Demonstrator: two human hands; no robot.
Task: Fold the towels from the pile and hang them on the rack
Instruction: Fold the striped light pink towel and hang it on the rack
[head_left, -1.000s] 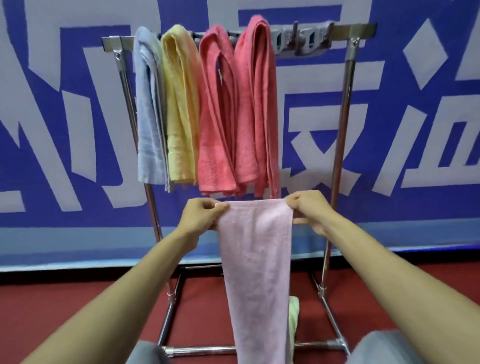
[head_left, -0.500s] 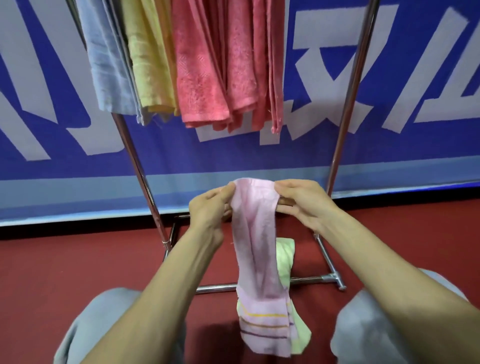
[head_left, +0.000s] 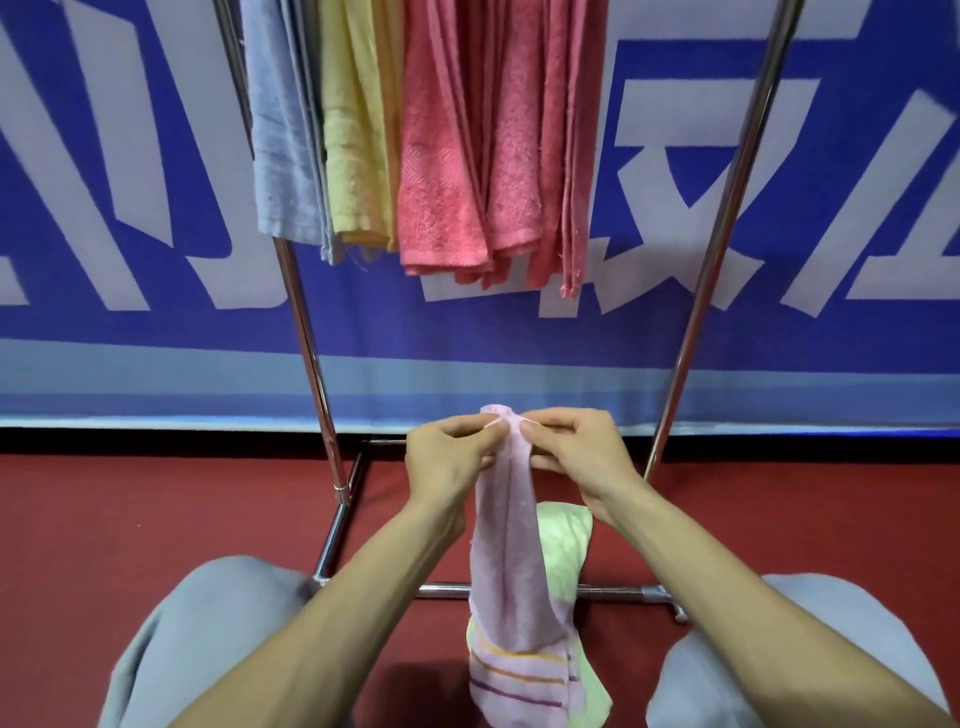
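Left hand (head_left: 447, 460): fingers (head_left: 483, 430) curled, pinching the top fold of the pink towel (head_left: 511, 571) from its left side.
Right hand (head_left: 576, 452): fingers (head_left: 543, 423) curled, pinching the same fold from the right. The two hands are just beside each other.
Pink towel: held in the air in front of the rack (head_left: 306, 332), gathered narrow, hanging down between the person's knees (head_left: 208, 623), striped end lowest.
Green towel (head_left: 566, 540): on the floor (head_left: 156, 519) just behind the pink towel, crossing the rack's base bar (head_left: 618, 591).
Obstruction: the pink towel hides part of the green towel and the middle of the base bar.
Hung towels: blue towel (head_left: 280, 156), yellow towel (head_left: 358, 156) and coral towels (head_left: 467, 156) side by side toward the rack's left, lower ends well above the hands.
Rack: one chrome upright on either side of the hands. The top rail is out of view.
Background: blue-and-white banner (head_left: 156, 218) behind the rack.
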